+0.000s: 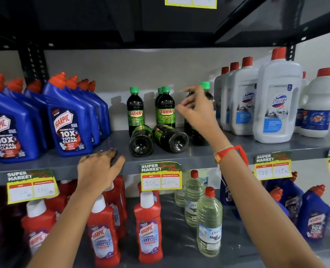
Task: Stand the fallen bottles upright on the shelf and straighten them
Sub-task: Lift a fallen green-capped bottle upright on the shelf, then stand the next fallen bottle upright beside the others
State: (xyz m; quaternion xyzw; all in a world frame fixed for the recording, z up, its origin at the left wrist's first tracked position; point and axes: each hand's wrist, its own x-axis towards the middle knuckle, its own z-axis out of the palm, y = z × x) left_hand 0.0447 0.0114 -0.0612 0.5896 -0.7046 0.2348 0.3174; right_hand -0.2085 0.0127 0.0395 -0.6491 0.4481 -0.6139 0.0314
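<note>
Two dark Sunny bottles lie on their sides on the grey middle shelf (237, 149), bases towards me: the left fallen bottle (140, 142) and the right fallen bottle (171, 139), touching each other. Behind them two green-capped Sunny bottles stand upright, one on the left (135, 111) and one on the right (166, 109), with a third cap just behind the latter. Another upright Sunny bottle (205, 86) stands further right, mostly hidden by my right hand (197, 107), which hovers in front of it with fingers apart. My left hand (100, 165) rests flat on the shelf's front edge.
Blue Harpic bottles (67, 120) crowd the shelf's left side, white Domex bottles (278, 101) the right. Price tags (161, 176) hang from the shelf edge. The lower shelf holds red Harpic bottles (148, 229) and clear bottles (208, 225). A black shelf spans overhead.
</note>
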